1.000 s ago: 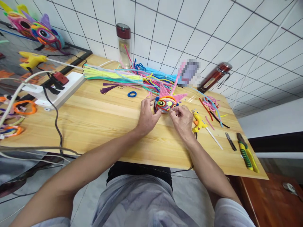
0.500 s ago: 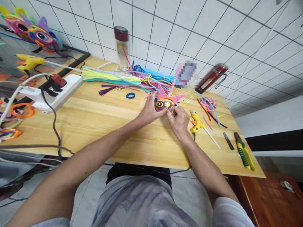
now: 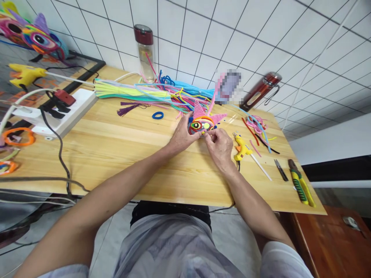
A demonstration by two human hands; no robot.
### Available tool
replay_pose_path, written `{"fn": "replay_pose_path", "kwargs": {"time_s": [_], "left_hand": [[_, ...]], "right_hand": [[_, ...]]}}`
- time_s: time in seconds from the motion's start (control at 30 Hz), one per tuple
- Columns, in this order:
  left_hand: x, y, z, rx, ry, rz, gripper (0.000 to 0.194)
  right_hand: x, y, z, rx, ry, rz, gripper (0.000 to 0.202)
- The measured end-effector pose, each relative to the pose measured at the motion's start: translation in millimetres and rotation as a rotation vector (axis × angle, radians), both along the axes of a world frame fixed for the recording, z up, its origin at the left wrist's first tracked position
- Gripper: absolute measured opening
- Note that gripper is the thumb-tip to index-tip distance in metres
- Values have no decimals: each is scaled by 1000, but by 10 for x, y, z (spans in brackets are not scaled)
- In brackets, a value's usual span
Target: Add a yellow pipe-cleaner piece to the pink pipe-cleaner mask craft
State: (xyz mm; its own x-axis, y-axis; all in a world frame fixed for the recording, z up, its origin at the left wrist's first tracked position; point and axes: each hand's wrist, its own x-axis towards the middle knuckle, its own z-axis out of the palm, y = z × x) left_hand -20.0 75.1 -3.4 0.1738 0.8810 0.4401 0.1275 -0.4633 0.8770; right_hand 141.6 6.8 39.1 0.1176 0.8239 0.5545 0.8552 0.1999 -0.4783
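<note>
Hands (image 3: 181,137) (image 3: 220,146) pinch pipe-cleaner mask (image 3: 203,122); no writing legible

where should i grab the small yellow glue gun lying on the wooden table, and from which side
Probably by the stubby handle of the small yellow glue gun, coming from above on its near side. It lies flat on the wooden table, right of the right hand, with a white glue stick jutting toward the table's right end and a cord trailing off the near edge, so stay clear of those ends.
</note>
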Motion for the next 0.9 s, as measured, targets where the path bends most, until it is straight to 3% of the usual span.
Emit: {"fn": "replay_pose_path", "kwargs": {"time_s": [0.23, 0.53, 0.9], "left_hand": [[4, 1, 18, 26, 69, 62, 77], [-20, 3, 1, 47, 185, 128, 55], [-59, 2, -25, -30, 63, 51, 66]], "right_hand": [[57, -63, 27, 69, 5, 56, 7], [-21, -5, -52, -7, -36, 65, 9], [3, 28, -45, -34, 38, 49, 15]]}}
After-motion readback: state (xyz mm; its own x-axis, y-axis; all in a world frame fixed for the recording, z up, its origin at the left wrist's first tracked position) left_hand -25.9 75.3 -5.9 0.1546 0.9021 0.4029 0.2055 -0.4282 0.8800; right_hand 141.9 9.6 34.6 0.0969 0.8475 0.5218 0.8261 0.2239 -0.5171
